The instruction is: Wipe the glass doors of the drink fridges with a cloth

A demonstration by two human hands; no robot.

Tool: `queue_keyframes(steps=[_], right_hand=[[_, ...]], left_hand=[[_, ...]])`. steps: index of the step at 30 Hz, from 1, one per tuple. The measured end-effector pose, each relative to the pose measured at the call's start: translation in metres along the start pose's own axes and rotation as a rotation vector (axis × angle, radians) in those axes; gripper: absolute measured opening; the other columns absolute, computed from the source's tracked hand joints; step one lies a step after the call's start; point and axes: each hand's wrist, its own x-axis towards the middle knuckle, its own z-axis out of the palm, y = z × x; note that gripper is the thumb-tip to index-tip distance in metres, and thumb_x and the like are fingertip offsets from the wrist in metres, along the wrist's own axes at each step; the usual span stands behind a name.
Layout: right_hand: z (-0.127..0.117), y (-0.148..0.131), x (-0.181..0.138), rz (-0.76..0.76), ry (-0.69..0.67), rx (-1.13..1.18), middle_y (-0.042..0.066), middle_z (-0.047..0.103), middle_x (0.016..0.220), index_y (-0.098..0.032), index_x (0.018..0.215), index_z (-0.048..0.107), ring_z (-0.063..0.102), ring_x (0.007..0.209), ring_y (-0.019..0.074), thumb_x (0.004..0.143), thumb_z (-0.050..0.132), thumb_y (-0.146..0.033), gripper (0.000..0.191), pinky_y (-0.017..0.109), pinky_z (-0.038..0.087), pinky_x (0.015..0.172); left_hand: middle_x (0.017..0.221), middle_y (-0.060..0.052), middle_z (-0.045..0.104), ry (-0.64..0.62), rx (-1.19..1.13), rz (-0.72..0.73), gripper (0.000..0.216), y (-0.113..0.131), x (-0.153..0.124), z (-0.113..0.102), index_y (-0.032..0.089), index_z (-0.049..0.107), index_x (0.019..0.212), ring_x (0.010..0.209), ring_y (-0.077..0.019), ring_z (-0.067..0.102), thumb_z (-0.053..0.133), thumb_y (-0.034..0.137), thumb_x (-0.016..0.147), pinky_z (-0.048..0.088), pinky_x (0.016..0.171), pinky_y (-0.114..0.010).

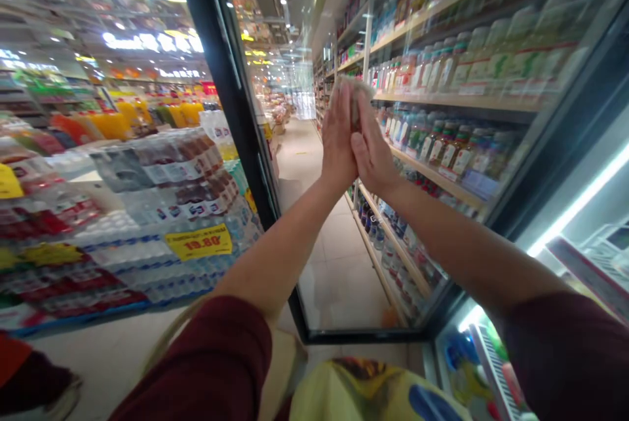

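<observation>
Both my arms reach forward to the glass door (339,277) of a display cooler, which has a dark frame. My left hand (338,136) holds a pale cloth (362,88) against the glass, its fingers straight and together. Close beside it, my right hand (376,159) presses on the same cloth, with its thumb against the left hand. The cloth shows past the fingertips and in the gap between the hands; the rest is hidden under them.
Shelves of bottles (447,149) show through the glass on the right. Stacked drink packs (171,172) with a yellow price sign (199,241) stand to the left. The lit cooler interior (496,355) lies at lower right. A person's foot (63,398) is at lower left.
</observation>
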Motion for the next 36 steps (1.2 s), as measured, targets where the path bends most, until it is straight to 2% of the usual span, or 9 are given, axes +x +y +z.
queue_keyframes(steps=[2, 4, 9, 14, 17, 23, 28, 33, 36], right_hand=[[0.012, -0.01, 0.006, 0.051, -0.08, -0.006, 0.004, 0.021, 0.179, -0.024, 0.173, 0.008, 0.014, 0.168, 0.0193, 0.112, 0.01, -0.04, 0.063, 0.046, 0.025, 0.136], [0.019, -0.016, 0.01, 0.127, -0.133, -0.072, 0.006, 0.019, 0.18, -0.022, 0.172, 0.014, 0.012, 0.168, 0.0222, 0.112, 0.014, -0.038, 0.062, 0.052, 0.021, 0.136], [0.024, -0.024, 0.008, 0.137, -0.131, -0.204, 0.007, 0.031, 0.176, -0.022, 0.159, 0.042, 0.016, 0.167, 0.024, 0.107, 0.033, -0.042, 0.057, 0.057, 0.018, 0.136], [0.016, -0.017, 0.01, 0.035, -0.202, -0.282, 0.005, 0.046, 0.169, -0.022, 0.142, 0.061, 0.022, 0.166, 0.0208, 0.103, 0.035, -0.028, 0.047, 0.053, 0.017, 0.137], [0.003, 0.001, 0.018, -0.022, -0.237, -0.306, 0.003, 0.045, 0.17, -0.025, 0.154, 0.053, 0.026, 0.165, 0.0198, 0.101, 0.033, -0.021, 0.056, 0.054, 0.014, 0.137], [-0.013, 0.014, 0.022, 0.156, -0.126, -0.342, 0.006, 0.027, 0.178, -0.024, 0.17, 0.031, 0.016, 0.168, 0.0276, 0.103, 0.032, -0.027, 0.067, 0.066, 0.011, 0.134], [-0.027, 0.021, 0.037, 0.022, -0.254, -0.279, 0.001, 0.028, 0.178, -0.022, 0.167, 0.036, 0.017, 0.167, 0.0255, 0.106, 0.033, -0.04, 0.064, 0.06, 0.008, 0.136], [-0.037, 0.038, 0.062, 0.181, 0.026, -0.328, 0.006, 0.019, 0.18, -0.019, 0.17, 0.027, 0.008, 0.168, 0.0281, 0.109, 0.027, -0.038, 0.064, 0.065, 0.007, 0.133], [-0.031, 0.035, 0.06, 0.06, -0.052, -0.348, 0.004, 0.019, 0.181, -0.024, 0.17, 0.033, 0.006, 0.168, 0.0295, 0.111, 0.029, -0.045, 0.062, 0.063, 0.011, 0.134]], left_hand=[[0.181, 0.0, 0.006, 0.004, 0.019, -0.047, 0.068, 0.003, 0.0, -0.012, 0.025, -0.044, 0.158, 0.166, -0.0141, -0.001, 0.001, 0.043, 0.11, 0.019, 0.138, -0.04], [0.181, 0.001, 0.0, -0.009, 0.064, -0.034, 0.066, -0.003, -0.002, -0.032, 0.027, -0.049, 0.153, 0.166, -0.0128, 0.002, -0.004, 0.046, 0.109, 0.024, 0.137, -0.039], [0.18, 0.007, 0.001, 0.043, 0.256, 0.068, 0.063, -0.049, -0.006, -0.073, 0.038, -0.018, 0.17, 0.166, -0.0177, -0.001, 0.005, 0.047, 0.111, 0.009, 0.14, -0.049], [0.179, 0.004, 0.006, 0.012, 0.309, 0.009, 0.072, -0.071, -0.01, -0.065, 0.035, 0.001, 0.173, 0.164, -0.0179, -0.014, 0.026, 0.059, 0.11, -0.009, 0.138, -0.053], [0.179, -0.005, 0.012, 0.013, 0.258, 0.001, 0.073, -0.067, -0.012, -0.062, 0.025, 0.013, 0.174, 0.165, -0.02, -0.013, 0.026, 0.06, 0.11, -0.009, 0.137, -0.055], [0.178, -0.014, 0.017, -0.026, 0.228, -0.068, 0.081, -0.059, -0.01, -0.066, 0.012, 0.025, 0.17, 0.166, -0.0276, -0.009, 0.027, 0.064, 0.108, -0.008, 0.135, -0.058], [0.178, -0.012, 0.015, -0.014, 0.249, -0.064, 0.084, -0.059, -0.011, -0.065, 0.015, 0.024, 0.171, 0.166, -0.0274, -0.009, 0.035, 0.066, 0.105, -0.008, 0.136, -0.058], [0.178, -0.008, 0.016, 0.035, 0.259, -0.003, 0.079, -0.064, -0.014, -0.063, 0.023, 0.019, 0.173, 0.165, -0.0194, -0.013, 0.038, 0.062, 0.107, -0.007, 0.137, -0.053], [0.178, -0.01, 0.017, 0.022, 0.309, -0.007, 0.079, -0.064, -0.014, -0.063, 0.02, 0.021, 0.172, 0.165, -0.0208, -0.012, 0.036, 0.062, 0.107, -0.008, 0.137, -0.052]])
